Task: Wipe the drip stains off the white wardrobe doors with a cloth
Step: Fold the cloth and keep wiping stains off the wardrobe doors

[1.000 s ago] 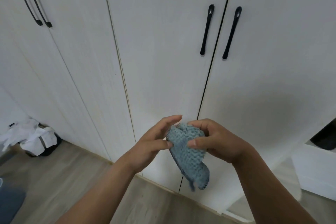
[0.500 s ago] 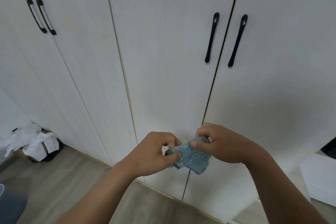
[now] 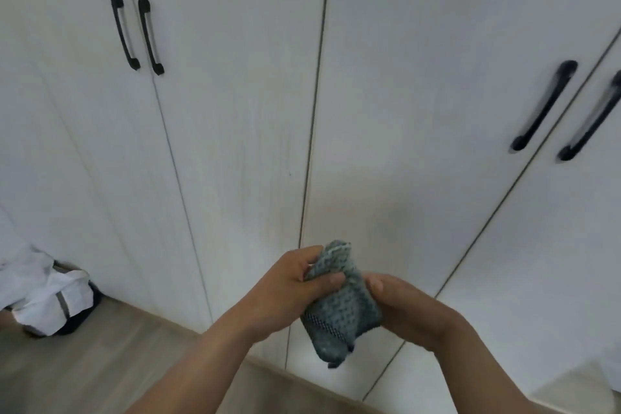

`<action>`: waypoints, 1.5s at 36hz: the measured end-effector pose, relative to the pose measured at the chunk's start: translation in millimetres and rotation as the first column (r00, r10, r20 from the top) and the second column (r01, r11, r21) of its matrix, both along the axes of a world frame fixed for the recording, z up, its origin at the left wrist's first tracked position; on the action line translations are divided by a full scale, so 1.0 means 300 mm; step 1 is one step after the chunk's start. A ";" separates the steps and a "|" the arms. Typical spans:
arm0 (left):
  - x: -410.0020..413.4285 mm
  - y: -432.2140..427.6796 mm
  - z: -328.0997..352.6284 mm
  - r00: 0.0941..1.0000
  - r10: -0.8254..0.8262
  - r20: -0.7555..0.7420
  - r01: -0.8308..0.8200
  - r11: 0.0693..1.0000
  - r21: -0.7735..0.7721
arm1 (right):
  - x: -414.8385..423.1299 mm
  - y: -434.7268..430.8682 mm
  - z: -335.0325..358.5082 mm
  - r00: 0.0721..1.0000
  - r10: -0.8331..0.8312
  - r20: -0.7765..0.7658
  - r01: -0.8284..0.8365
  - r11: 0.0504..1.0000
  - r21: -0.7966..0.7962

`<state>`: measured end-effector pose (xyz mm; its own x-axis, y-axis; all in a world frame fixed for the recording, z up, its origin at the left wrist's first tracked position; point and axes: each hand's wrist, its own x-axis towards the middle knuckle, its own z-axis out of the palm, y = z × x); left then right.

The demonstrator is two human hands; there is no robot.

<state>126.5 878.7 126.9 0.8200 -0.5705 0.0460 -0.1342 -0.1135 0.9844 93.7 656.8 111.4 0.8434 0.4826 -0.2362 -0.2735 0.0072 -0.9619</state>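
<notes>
A bunched blue-grey knitted cloth (image 3: 339, 306) hangs between both hands, low in the view and a little in front of the white wardrobe doors (image 3: 235, 111). My left hand (image 3: 292, 286) grips its upper part with thumb and fingers curled round it. My right hand (image 3: 406, 307) holds its right side, thumb on the front. Faint vertical drip streaks (image 3: 289, 151) run down the door left of the middle seam. The cloth does not touch the doors.
Black bar handles sit in pairs at the upper left (image 3: 137, 33) and at the right (image 3: 568, 111). A pile of white fabric over a dark bin (image 3: 53, 296) lies on the wooden floor (image 3: 84, 373) at the lower left.
The view has swung to the left, so the handles shifted right. My hands re-bunched the cloth; the left hand now grips its top and more of it hangs below.
</notes>
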 end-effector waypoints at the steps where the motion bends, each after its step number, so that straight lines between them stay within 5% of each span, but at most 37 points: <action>1: 0.020 0.056 -0.004 0.998 0.000 -0.069 -0.006 0.996 -0.087 | 0.013 0.060 -0.032 0.999 0.009 -0.052 -0.007 0.999 0.054; 4: 0.066 0.200 -0.010 0.970 -0.011 -0.244 -0.067 0.949 -0.308 | 0.042 0.233 -0.114 0.994 0.021 -0.108 0.013 0.950 0.311; 7: 0.120 0.328 -0.017 0.958 0.036 -0.283 -0.141 0.922 -0.362 | 0.065 0.423 -0.131 0.974 -0.119 -0.193 0.191 0.887 0.421; 16: 0.158 0.589 -0.061 0.874 0.323 -0.363 -0.424 0.872 -0.245 | 0.142 0.683 -0.007 0.935 -0.306 -0.179 0.347 0.893 0.285; 22: 0.125 0.626 -0.007 0.881 0.272 -0.388 -0.371 0.905 -0.207 | 0.124 0.701 0.094 0.927 -0.373 -0.030 0.374 0.922 0.100; 27: 0.114 0.644 0.033 0.958 0.073 -0.279 -0.133 0.970 -0.204 | 0.085 0.667 0.119 0.909 -0.414 -0.040 0.410 0.875 0.257; 31: 0.103 0.607 0.046 0.959 0.042 -0.279 -0.108 0.968 -0.226 | 0.035 0.640 0.120 0.915 -0.382 -0.128 0.402 0.843 0.358; 37: 0.072 0.532 0.053 0.969 -0.005 -0.249 -0.027 0.992 -0.126 | -0.002 0.581 0.130 0.841 -0.540 -0.030 0.541 0.839 0.061; 41: 0.102 0.519 0.116 0.987 -0.053 -0.152 0.047 0.998 -0.042 | -0.005 0.528 0.220 0.898 -0.420 0.133 0.435 0.893 -0.115; 46: 0.150 0.576 0.262 0.948 -0.250 -0.199 0.167 0.919 -0.358 | -0.021 0.450 0.429 0.929 -0.223 0.296 0.244 0.969 -0.035; 52: 0.191 0.627 0.255 0.964 -0.244 -0.107 0.214 0.949 -0.232 | 0.058 0.440 0.357 0.924 0.049 0.378 0.058 0.963 -0.265; 54: 0.197 0.640 0.211 0.987 -0.161 -0.006 0.160 0.985 -0.070 | 0.082 0.456 0.312 0.915 0.097 0.392 0.086 0.901 -0.426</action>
